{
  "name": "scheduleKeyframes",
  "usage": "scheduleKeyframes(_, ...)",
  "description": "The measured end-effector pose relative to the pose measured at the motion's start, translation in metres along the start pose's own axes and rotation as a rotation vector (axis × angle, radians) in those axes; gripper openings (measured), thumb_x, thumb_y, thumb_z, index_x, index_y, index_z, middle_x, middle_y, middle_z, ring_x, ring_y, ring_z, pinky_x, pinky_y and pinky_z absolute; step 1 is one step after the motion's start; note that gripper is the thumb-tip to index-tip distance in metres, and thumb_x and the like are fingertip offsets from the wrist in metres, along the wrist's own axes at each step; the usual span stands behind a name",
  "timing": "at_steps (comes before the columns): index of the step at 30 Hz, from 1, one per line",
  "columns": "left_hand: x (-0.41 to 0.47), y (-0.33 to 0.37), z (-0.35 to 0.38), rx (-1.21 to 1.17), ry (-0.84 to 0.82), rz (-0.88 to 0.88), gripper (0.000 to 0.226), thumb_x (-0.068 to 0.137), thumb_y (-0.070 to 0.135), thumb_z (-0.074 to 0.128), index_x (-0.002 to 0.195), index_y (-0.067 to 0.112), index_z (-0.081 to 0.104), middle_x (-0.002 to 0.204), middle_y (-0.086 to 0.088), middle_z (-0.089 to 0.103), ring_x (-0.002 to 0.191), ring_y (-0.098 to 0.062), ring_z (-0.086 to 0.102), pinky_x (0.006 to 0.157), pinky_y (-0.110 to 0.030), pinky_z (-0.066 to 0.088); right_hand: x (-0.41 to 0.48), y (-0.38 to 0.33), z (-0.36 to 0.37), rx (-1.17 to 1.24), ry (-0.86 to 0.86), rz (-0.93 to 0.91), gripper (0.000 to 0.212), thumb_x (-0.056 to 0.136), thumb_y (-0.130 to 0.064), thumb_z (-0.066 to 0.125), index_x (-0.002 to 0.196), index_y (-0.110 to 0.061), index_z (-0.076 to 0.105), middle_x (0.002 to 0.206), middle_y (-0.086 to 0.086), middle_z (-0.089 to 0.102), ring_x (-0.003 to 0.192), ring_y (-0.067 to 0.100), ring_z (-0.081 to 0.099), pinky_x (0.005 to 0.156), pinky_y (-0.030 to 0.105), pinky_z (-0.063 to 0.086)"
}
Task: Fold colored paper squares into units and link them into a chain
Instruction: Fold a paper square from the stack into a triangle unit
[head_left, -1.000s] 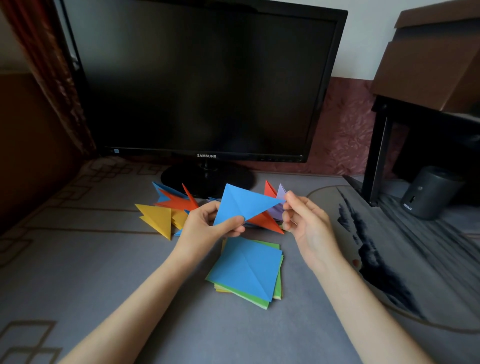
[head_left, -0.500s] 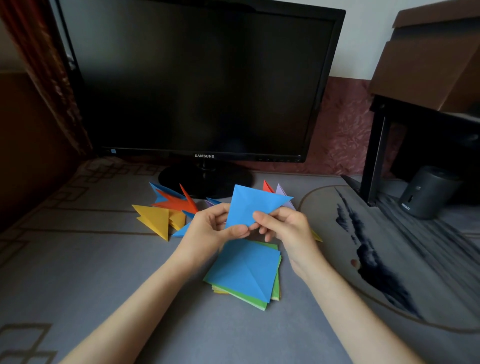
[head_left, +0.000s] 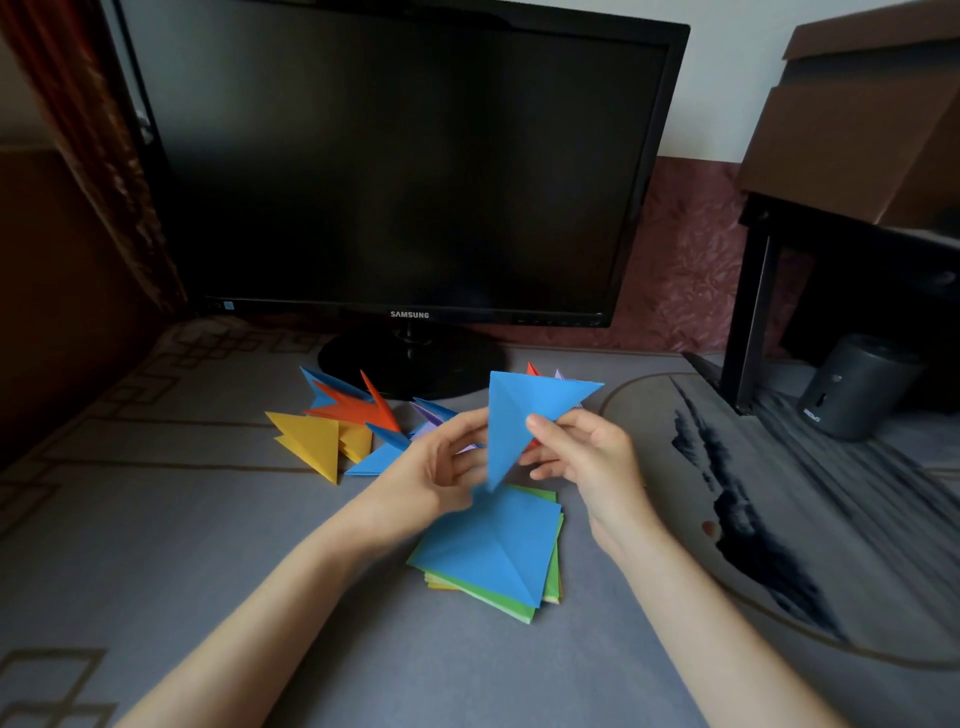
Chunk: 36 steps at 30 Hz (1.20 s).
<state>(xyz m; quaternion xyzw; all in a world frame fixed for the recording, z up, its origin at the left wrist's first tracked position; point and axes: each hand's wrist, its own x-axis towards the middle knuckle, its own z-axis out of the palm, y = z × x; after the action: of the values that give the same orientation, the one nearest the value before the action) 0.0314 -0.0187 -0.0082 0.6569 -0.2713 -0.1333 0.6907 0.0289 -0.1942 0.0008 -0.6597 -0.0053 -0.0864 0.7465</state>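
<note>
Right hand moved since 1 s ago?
Yes. Right hand shifted left against the monitor stand, toward the left hand; it now pinches the blue triangle mid-sheet, not at its right tip.

Your grey patterned surface carries a stack of paper squares, blue on top, nearest you. Behind it lie folded units in yellow, orange, blue and purple, just before the monitor base. A dark cylinder stands far right.

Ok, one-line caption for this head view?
Left hand and right hand hold a blue paper triangle above a stack of squares, folded units nearby.
</note>
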Motion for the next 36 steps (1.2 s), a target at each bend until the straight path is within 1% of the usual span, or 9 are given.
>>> scheduleKeyframes(5, 0.001, 0.002, -0.002, -0.148, 0.203, 0.031, 0.049, 0.074, 0.002, 0.054, 0.122, 0.013, 0.056, 0.111, -0.009, 0.069, 0.107, -0.02, 0.065, 0.087, -0.029, 0.054, 0.003, -0.003, -0.005, -0.026, -0.077, 0.0, 0.001, 0.086, -0.005, 0.064, 0.086, -0.006, 0.065, 0.069, 0.004, 0.069, 0.051, 0.014, 0.061, 0.045, 0.02, 0.042)
scheduleKeyframes(8, 0.001, 0.007, -0.001, -0.152, 0.34, 0.006, 0.032, 0.086, 0.019, 0.065, 0.117, 0.013, 0.061, 0.097, -0.005, 0.071, 0.087, -0.013, 0.069, 0.069, -0.024, 0.055, 0.001, 0.0, -0.001, -0.126, -0.237, 0.006, 0.003, 0.085, -0.003, 0.063, 0.088, -0.004, 0.064, 0.065, 0.001, 0.067, 0.05, 0.012, 0.056, 0.044, 0.019, 0.037)
scheduleKeyframes(11, 0.001, 0.006, 0.0, -0.078, 0.403, -0.004, 0.017, 0.089, 0.01, 0.058, 0.104, 0.012, 0.066, 0.083, 0.002, 0.072, 0.077, -0.009, 0.068, 0.06, -0.019, 0.054, -0.002, 0.002, 0.006, -0.19, -0.309, -0.019, 0.012, 0.085, 0.0, 0.063, 0.094, -0.008, 0.059, 0.061, -0.003, 0.065, 0.048, 0.01, 0.055, 0.044, 0.021, 0.036)
scheduleKeyframes(15, 0.001, 0.002, -0.001, -0.04, 0.444, -0.018, 0.014, 0.088, 0.004, 0.059, 0.099, 0.007, 0.068, 0.079, 0.002, 0.074, 0.073, -0.007, 0.069, 0.06, -0.017, 0.053, -0.003, 0.0, 0.006, -0.114, -0.246, -0.079, 0.018, 0.091, 0.001, 0.054, 0.105, -0.006, 0.045, 0.063, 0.0, 0.063, 0.048, 0.013, 0.056, 0.045, 0.023, 0.04)
scheduleKeyframes(17, 0.002, 0.002, -0.002, -0.063, 0.464, -0.014, 0.013, 0.088, 0.004, 0.06, 0.098, 0.008, 0.068, 0.08, 0.001, 0.074, 0.073, -0.008, 0.069, 0.06, -0.016, 0.053, -0.003, -0.002, 0.003, -0.143, -0.27, -0.141, 0.014, 0.094, 0.003, 0.047, 0.103, -0.007, 0.049, 0.072, 0.001, 0.065, 0.056, 0.015, 0.06, 0.048, 0.024, 0.043)
scheduleKeyframes(21, 0.002, 0.002, -0.002, -0.121, 0.459, -0.016, 0.013, 0.088, 0.004, 0.059, 0.096, 0.008, 0.068, 0.081, 0.0, 0.075, 0.075, -0.01, 0.071, 0.061, -0.017, 0.053, -0.006, 0.001, 0.005, -0.291, -0.357, -0.184, 0.03, 0.091, 0.009, 0.049, 0.09, -0.017, 0.066, 0.085, -0.013, 0.064, 0.078, 0.01, 0.063, 0.065, 0.03, 0.051)
scheduleKeyframes(26, 0.002, 0.003, -0.001, -0.136, 0.416, -0.011, 0.016, 0.088, 0.0, 0.056, 0.098, 0.008, 0.067, 0.083, 0.0, 0.075, 0.076, -0.013, 0.071, 0.062, -0.019, 0.056, -0.005, 0.001, 0.006, -0.202, -0.329, -0.17, 0.021, 0.08, 0.006, 0.067, 0.083, -0.015, 0.07, 0.079, -0.014, 0.063, 0.074, 0.008, 0.063, 0.061, 0.024, 0.051)
scheduleKeyframes(30, 0.002, 0.002, 0.0, -0.074, 0.338, -0.003, 0.022, 0.088, -0.004, 0.054, 0.099, 0.011, 0.067, 0.083, 0.002, 0.075, 0.079, -0.01, 0.07, 0.069, -0.023, 0.058, -0.002, 0.002, 0.005, -0.131, -0.177, -0.173, 0.004, 0.084, -0.003, 0.064, 0.084, -0.004, 0.069, 0.069, 0.0, 0.067, 0.062, 0.007, 0.062, 0.055, 0.02, 0.051)
scheduleKeyframes(36, 0.002, 0.0, 0.002, -0.022, 0.243, -0.021, 0.029, 0.084, -0.011, 0.058, 0.098, 0.013, 0.066, 0.082, 0.004, 0.075, 0.073, -0.007, 0.069, 0.064, -0.019, 0.054, -0.002, 0.002, 0.007, -0.021, -0.1, -0.166, 0.012, 0.083, 0.0, 0.065, 0.09, -0.01, 0.066, 0.073, -0.004, 0.068, 0.06, 0.01, 0.061, 0.052, 0.021, 0.05)
